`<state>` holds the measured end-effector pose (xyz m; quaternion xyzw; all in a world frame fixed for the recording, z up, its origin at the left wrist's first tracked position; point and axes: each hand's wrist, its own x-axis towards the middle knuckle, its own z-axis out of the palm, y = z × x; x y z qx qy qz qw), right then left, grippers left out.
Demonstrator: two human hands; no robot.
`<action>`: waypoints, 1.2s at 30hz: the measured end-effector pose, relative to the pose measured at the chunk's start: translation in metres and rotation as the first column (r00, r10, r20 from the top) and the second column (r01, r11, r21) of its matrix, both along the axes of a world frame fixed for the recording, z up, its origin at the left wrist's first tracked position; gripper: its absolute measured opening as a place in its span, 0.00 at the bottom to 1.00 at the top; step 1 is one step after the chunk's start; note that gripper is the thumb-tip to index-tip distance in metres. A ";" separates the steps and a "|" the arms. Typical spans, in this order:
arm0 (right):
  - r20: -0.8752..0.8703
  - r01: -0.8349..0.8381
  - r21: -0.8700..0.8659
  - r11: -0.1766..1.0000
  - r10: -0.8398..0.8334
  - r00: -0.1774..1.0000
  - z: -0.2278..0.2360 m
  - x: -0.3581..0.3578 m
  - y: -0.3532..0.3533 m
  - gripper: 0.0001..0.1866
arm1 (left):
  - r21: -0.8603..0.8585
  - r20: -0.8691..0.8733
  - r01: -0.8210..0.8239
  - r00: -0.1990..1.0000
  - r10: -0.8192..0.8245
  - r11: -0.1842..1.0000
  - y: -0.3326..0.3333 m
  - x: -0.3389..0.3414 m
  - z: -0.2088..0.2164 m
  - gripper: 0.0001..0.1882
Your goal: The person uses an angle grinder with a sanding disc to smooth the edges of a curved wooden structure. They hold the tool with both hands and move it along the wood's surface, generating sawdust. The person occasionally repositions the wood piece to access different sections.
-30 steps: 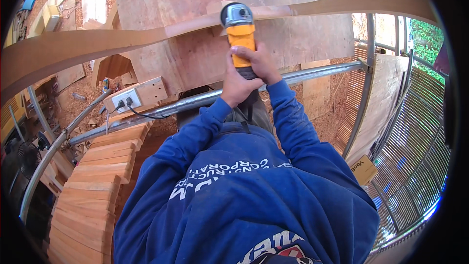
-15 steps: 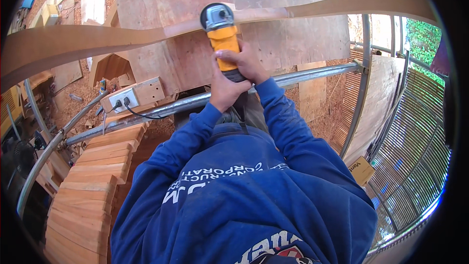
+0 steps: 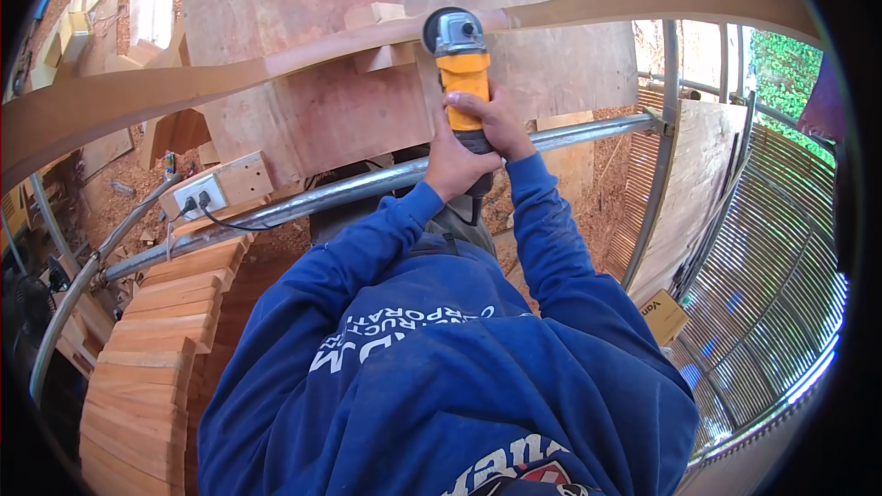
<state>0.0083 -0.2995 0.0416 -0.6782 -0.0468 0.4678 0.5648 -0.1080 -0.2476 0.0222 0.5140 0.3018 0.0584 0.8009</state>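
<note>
A yellow angle grinder (image 3: 464,79) with a silver gear head and a dark disc (image 3: 435,32) is gripped in both my hands. My left hand (image 3: 454,161) wraps the lower body from the left side. On the right side, my right hand (image 3: 502,122) closes round the yellow housing, its thumb across the top. The disc lies against a long, curved wooden piece (image 3: 643,2) that spans the view from left to right. Beneath that piece, a small wood block (image 3: 386,57) shows on the plywood tabletop (image 3: 312,119).
A metal pipe (image 3: 367,186) runs between me and the tabletop. An outlet board (image 3: 241,182) with two plugs and a black cord is fixed by it. Stacked wood slats (image 3: 147,349) stand at lower left. A cardboard box (image 3: 661,317) and leaning plywood (image 3: 689,184) are at right.
The grinder and both hands have shifted right along the curved wooden piece, uncovering the small block under it. The whole view has also moved slightly.
</note>
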 end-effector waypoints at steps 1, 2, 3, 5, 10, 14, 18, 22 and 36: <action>0.001 0.019 -0.007 1.000 -0.019 1.000 0.001 0.006 -0.007 0.23 | -0.035 0.002 0.004 1.000 -0.004 0.999 -0.006 0.007 0.000 0.53; 0.033 0.042 0.007 0.999 -0.043 0.999 0.007 0.012 -0.010 0.24 | -0.070 0.005 0.008 1.000 -0.007 0.998 -0.010 0.015 0.006 0.53; 0.048 0.043 -0.013 0.999 -0.042 0.998 0.009 0.019 -0.016 0.24 | -0.104 0.008 0.010 1.000 -0.009 0.995 -0.014 0.022 0.010 0.54; 0.078 0.044 -0.048 0.998 -0.040 0.996 0.014 0.033 -0.025 0.24 | -0.084 0.021 0.028 0.999 -0.027 0.996 -0.024 0.034 0.005 0.55; 0.050 -0.009 -0.040 0.999 0.011 0.999 0.024 0.043 -0.024 0.24 | -0.069 -0.004 0.020 1.000 -0.020 0.997 -0.030 0.042 0.006 0.54; 0.005 -0.066 0.021 0.998 0.066 0.998 0.017 0.028 -0.006 0.24 | -0.027 -0.029 -0.086 0.996 0.085 0.996 -0.020 0.024 0.012 0.52; -0.039 -0.134 0.087 0.987 0.138 0.990 0.018 0.006 0.020 0.26 | 0.042 -0.003 -0.184 0.983 0.185 0.982 -0.005 0.000 0.013 0.50; -0.018 -0.215 0.081 0.973 0.217 0.976 0.011 -0.006 0.037 0.25 | -0.004 0.002 -0.233 0.972 0.233 0.972 0.009 -0.014 0.016 0.49; 0.017 -0.096 -0.037 0.995 0.097 0.995 0.011 0.025 -0.011 0.25 | -0.014 0.014 -0.107 0.994 0.107 0.994 -0.026 0.018 0.006 0.51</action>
